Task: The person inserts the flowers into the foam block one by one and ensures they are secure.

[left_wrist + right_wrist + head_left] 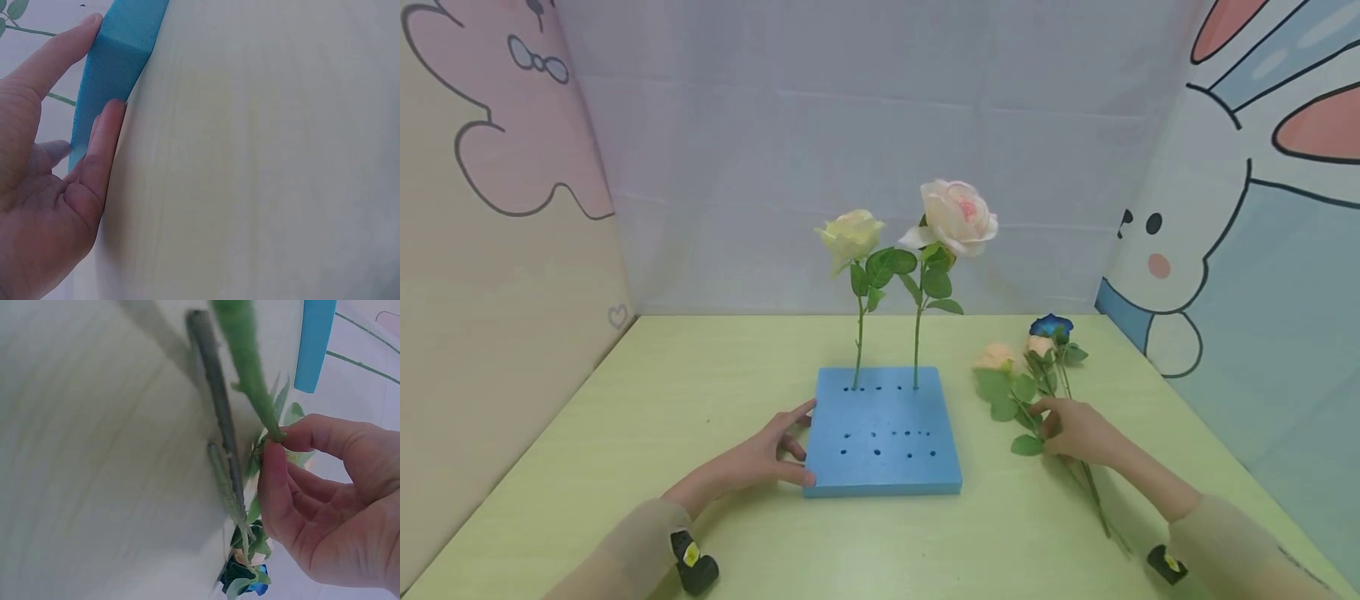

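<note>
A blue foam block (883, 475) with several small holes lies on the table. Against its left side rests my left hand (767, 454), thumb near the front corner and index finger extended farther back. The left wrist view shows these fingertips touching the block's side face (109, 75). Thumb and index finger of my right hand (1082, 432) pinch a green stem (250, 375), apparently that of the peach rose (995, 357). Beside this hand lie a blue rose (1051, 327) and a smaller peach rose (1039, 345), their stems pointing toward me.
Upright in the block's back row stand a pale yellow rose (852, 235) and a larger pale pink rose (958, 217). Behind the pale table (700, 375) hangs a white cloth (760, 167). Cartoon-printed panels (505, 275) flank both sides.
</note>
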Motion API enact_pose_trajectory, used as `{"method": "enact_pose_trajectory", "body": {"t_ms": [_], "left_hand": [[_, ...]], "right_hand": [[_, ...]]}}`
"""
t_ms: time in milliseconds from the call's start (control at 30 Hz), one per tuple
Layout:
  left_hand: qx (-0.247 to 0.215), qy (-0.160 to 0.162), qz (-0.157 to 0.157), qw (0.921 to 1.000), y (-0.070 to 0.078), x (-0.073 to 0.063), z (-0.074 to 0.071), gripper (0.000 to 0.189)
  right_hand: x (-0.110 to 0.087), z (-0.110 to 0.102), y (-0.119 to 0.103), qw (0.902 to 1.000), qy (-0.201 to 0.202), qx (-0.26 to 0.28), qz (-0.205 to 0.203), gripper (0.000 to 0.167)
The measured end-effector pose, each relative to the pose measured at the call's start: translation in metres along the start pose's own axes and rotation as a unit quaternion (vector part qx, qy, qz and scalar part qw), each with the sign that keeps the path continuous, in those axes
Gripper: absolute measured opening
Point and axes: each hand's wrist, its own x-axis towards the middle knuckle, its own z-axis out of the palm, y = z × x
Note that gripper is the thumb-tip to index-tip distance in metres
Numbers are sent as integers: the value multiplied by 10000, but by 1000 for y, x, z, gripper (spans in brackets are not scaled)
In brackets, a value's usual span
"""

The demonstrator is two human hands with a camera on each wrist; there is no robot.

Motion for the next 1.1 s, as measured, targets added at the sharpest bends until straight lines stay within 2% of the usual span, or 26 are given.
{"method": "enact_pose_trajectory", "body": {"t_ms": [233,500,733,933,1100], "left_hand": [[23,78,-155,9998,2,0,1,108],[57,64,-136,9999,-1,2,1,109],[31,46,-194,9998,1,1,-1,108],[-6,69,-224,9997,3,0,-1,108],[37,42,-183,9998,0,2,-1,109]], "right_hand": [[0,-1,0,9995,153,280,-20,56],[4,-6,-6,9972,320,641,-228,53],[2,-11,-19,9943,501,822,-449,54],[-1,-14,-26,9885,817,1078,-678,51],[-5,-12,-31,9814,1246,1162,-883,47]]}}
